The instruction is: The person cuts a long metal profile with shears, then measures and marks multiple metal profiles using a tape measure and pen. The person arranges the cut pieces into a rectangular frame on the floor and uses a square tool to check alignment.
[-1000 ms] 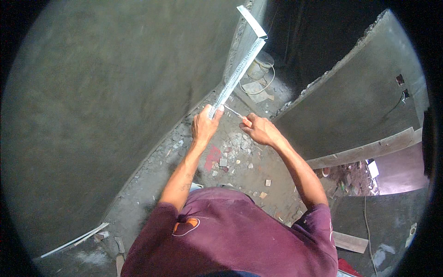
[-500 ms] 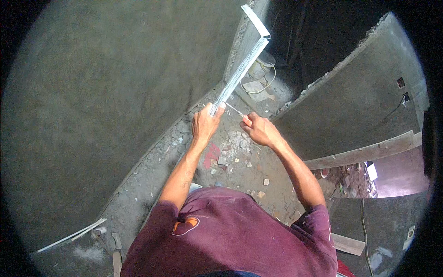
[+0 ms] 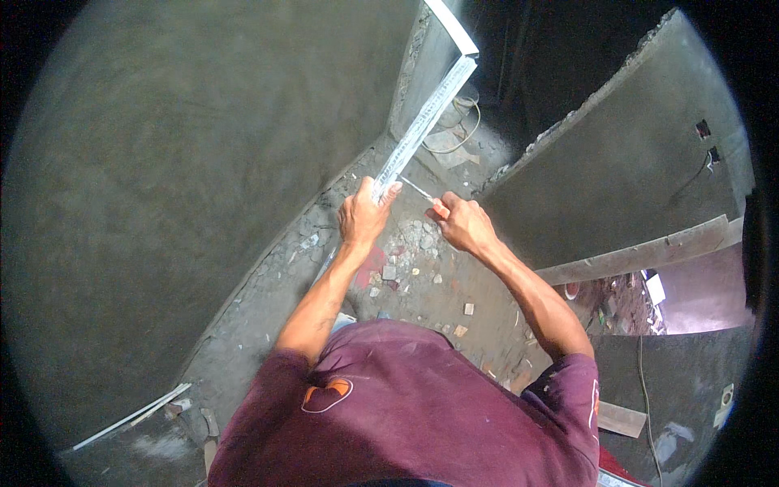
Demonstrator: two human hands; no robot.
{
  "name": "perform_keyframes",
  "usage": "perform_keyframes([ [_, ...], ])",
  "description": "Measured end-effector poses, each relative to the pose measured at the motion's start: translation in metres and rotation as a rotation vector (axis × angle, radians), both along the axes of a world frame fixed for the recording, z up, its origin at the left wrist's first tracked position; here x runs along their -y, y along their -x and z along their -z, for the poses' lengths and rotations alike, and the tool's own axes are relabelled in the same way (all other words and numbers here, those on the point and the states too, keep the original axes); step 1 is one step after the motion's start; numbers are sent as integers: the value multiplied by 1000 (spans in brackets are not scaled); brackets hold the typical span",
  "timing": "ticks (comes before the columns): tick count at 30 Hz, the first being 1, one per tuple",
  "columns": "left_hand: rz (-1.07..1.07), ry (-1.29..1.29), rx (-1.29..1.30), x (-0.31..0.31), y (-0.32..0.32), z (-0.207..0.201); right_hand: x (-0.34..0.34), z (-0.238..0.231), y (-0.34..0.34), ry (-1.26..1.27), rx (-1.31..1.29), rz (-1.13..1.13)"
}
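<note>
Left hand (image 3: 363, 215): grip closed round the low end of a long white strip (image 3: 426, 118) | Strip: up over the floor (image 3: 483, 304), leaning right, bent left near the top | Right hand (image 3: 466, 223): grip closed on a thin tool (image 3: 417, 188), tip by the strip, cannot tell if touching

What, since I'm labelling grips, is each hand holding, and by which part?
The left hand grips the bent silvery strip by its near end; the right hand holds a thin tool by the end farther from the strip.
</note>
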State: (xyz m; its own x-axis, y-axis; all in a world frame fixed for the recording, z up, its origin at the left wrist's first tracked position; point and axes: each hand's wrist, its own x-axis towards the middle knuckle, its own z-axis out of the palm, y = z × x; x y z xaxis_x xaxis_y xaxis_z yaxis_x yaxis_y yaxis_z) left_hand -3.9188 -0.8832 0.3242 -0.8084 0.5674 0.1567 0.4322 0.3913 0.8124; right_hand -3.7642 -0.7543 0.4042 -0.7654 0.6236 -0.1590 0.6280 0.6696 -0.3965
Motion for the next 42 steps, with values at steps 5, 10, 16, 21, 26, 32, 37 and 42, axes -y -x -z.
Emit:
perform_keyframes([
  [5,46,-52,5,-4,2,12,-19,34,-4,53,-109,-68],
  [10,368,-165,376,-2,19,2,-35,57,-24,47,-348,-267],
  [16,114,-101,63,-5,5,11,-7,20,-57,111,-25,-120],
  [21,145,-125,69,-7,-18,10,5,18,-54,101,-130,-67],
  [26,110,-123,56,-8,-26,5,5,16,-52,79,-110,-56],
  [32,52,-66,-83,-10,-40,10,10,-12,-53,33,11,-79],
  [37,85,-58,-95,-6,-44,21,11,-26,-45,102,-18,-103],
  [42,77,-59,-113,-12,-58,16,5,0,-54,4,-47,-83],
])
